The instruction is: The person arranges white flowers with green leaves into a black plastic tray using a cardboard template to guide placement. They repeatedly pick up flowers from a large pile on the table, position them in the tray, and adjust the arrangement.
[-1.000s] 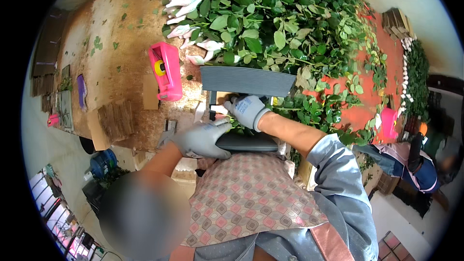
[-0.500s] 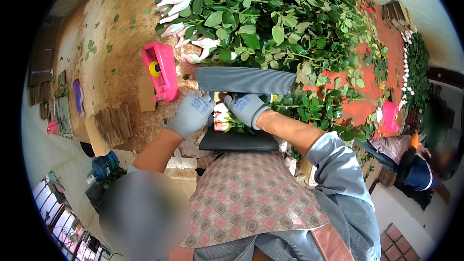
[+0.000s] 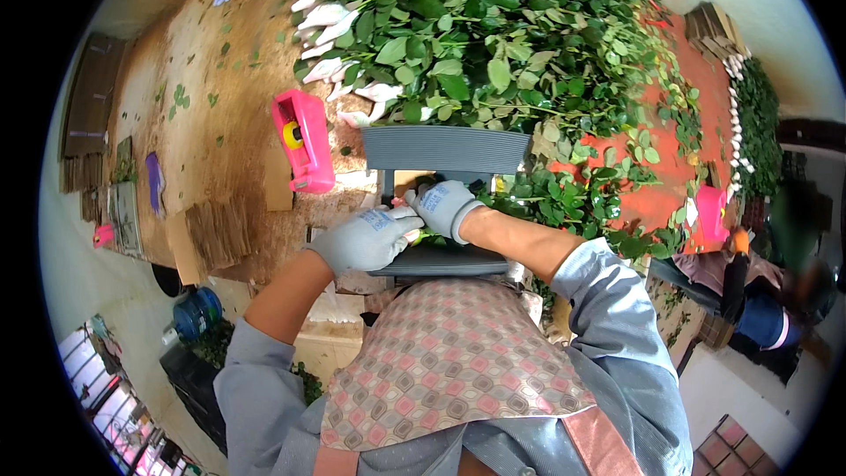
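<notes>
In front of my waist stands a dark stand with a ridged upper panel (image 3: 447, 149) and a black lower pad (image 3: 445, 263). Both my hands wear grey gloves and meet in the gap between these panels. My left hand (image 3: 366, 240) lies over the roses (image 3: 418, 236), its fingers bent around them; only scraps of pink and green show past it. Touching it, my right hand (image 3: 445, 210) has its fingers curled in, and whatever they pinch is hidden. Left of the stand sits a pink tape dispenser (image 3: 308, 154) with a yellow roll.
Leafy rose stems (image 3: 493, 44) cover the far table, white-wrapped heads (image 3: 328, 22) toward the left. A cardboard stack (image 3: 220, 234) stands at the left edge, near a purple glove (image 3: 154, 183). At right are another pink dispenser (image 3: 712, 210) and a co-worker (image 3: 767, 317).
My left hand has moved right and slightly down, over the rose heads that showed between my hands. My right hand has shifted slightly left and down. The view has shifted a little.
</notes>
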A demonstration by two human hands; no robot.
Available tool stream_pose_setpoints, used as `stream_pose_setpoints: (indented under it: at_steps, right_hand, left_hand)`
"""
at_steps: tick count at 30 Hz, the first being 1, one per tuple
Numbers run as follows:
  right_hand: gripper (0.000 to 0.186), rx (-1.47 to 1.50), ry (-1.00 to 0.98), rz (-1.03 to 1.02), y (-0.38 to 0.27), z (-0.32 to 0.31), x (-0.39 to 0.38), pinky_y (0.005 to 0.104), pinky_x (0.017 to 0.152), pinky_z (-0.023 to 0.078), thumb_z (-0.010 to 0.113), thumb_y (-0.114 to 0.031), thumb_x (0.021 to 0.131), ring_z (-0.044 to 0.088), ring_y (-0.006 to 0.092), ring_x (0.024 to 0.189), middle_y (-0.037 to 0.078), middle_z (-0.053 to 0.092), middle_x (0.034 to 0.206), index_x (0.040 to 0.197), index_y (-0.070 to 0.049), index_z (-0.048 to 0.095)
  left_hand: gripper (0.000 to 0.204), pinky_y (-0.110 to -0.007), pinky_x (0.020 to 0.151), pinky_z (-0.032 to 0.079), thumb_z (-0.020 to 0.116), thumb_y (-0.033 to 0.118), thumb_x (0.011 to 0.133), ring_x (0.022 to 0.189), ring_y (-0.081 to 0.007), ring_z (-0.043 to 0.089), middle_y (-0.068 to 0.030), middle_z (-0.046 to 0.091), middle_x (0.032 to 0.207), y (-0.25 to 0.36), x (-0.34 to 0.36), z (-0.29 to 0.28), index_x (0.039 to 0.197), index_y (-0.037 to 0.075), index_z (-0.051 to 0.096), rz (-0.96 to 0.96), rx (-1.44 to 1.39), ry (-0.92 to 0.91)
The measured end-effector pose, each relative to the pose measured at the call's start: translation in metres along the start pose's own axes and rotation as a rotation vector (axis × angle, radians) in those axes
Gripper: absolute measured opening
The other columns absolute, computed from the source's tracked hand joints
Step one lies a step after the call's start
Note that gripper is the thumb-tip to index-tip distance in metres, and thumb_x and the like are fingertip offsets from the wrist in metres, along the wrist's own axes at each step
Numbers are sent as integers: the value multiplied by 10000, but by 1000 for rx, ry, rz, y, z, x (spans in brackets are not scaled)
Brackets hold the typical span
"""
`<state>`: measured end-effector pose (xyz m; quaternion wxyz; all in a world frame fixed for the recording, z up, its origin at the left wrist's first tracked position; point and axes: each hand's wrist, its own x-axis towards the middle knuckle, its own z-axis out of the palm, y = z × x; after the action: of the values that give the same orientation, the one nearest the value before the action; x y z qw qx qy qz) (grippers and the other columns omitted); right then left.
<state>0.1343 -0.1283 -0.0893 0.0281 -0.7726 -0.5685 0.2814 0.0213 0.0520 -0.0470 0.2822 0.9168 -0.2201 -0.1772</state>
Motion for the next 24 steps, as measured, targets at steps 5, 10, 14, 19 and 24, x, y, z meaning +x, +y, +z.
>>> stream_pose_setpoints:
  at_steps: [5, 10, 14, 19, 24]
  right_hand:
    - [351, 162, 193, 69, 15, -2, -33, 476, 820, 537, 580, -217, 927, 675, 396, 979, 215, 662, 1131, 1248, -73, 586]
    - [393, 99, 422, 443, 43, -6, -126, 489, 933, 469, 637, -258, 891, 590, 389, 1123, 198, 603, 1172, 1225, -59, 579]
    - [488, 146, 177, 682, 64, 28, -173, 495, 1007, 439, 625, -355, 909, 517, 411, 1247, 229, 557, 1301, 1267, -31, 552]
    - [488, 224, -114, 666, 85, -39, -170, 467, 981, 508, 554, -417, 953, 631, 414, 1131, 240, 596, 1295, 1313, -88, 585]
    - [237, -185, 762, 436, 119, -140, -102, 425, 928, 480, 594, -232, 942, 611, 329, 1055, 131, 646, 1075, 1126, -85, 622]
  left_hand:
    - [487, -477, 905, 511, 509, 50, 876, 1025, -370, 674, -101, 488, 1515, 10, 9, -5, 1353, 114, 582, -141, -53, -170]
    - [524, -446, 996, 481, 497, 87, 857, 1188, -309, 628, -54, 425, 1574, 14, 7, -7, 1376, 121, 564, -183, 19, -250]
    - [501, -475, 937, 512, 498, 65, 862, 1099, -385, 642, -61, 461, 1545, 6, 10, 4, 1352, 121, 586, -141, 12, -217]
    - [484, -477, 912, 516, 499, 92, 880, 1034, -393, 667, -76, 481, 1525, 11, 8, -1, 1358, 136, 564, -160, -1, -187]
    - [473, -485, 870, 525, 503, 84, 869, 1014, -383, 670, -72, 498, 1508, -4, 0, 14, 1333, 137, 582, -112, 45, -147]
